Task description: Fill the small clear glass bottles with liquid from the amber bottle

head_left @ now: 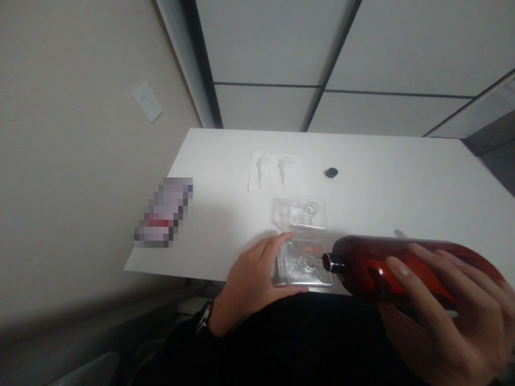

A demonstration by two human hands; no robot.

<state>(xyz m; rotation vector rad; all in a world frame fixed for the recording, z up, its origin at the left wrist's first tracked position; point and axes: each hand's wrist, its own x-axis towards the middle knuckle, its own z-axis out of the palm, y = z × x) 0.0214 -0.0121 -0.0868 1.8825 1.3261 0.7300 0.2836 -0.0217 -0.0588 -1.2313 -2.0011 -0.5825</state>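
Far out to the left of your left hand, a white wall outlet [147, 102] sits on the beige wall [72, 161], and a pixelated, unreadable flat object [163, 213] lies on the white table [382, 182], just beside the wall. A black watch [204, 317] circles your left wrist. Your left hand [251, 281] is closed in a grasp on a clear plastic blister tray [301, 262], with the thumb over its far edge and the fingers running along its near side. A round molded ring shows in the tray, just past your fingertips. Ahead of that hand, a second clear blister tray [300, 213] lies flat on the table, close to or touching the one you hold; the overlap makes it hard to tell. Farther ahead, a clear sleeve [273, 171] lies flat with two white pump heads [285, 170] inside, and to its right, ahead of your right hand, sits a small black cap [332, 172]. Your right hand [450, 305] is clenched around the body of a dark amber plastic bottle [402, 271], which lies on its side in the air, with its black-collared neck [333, 262] pointing left, just beside the tray in your left hand
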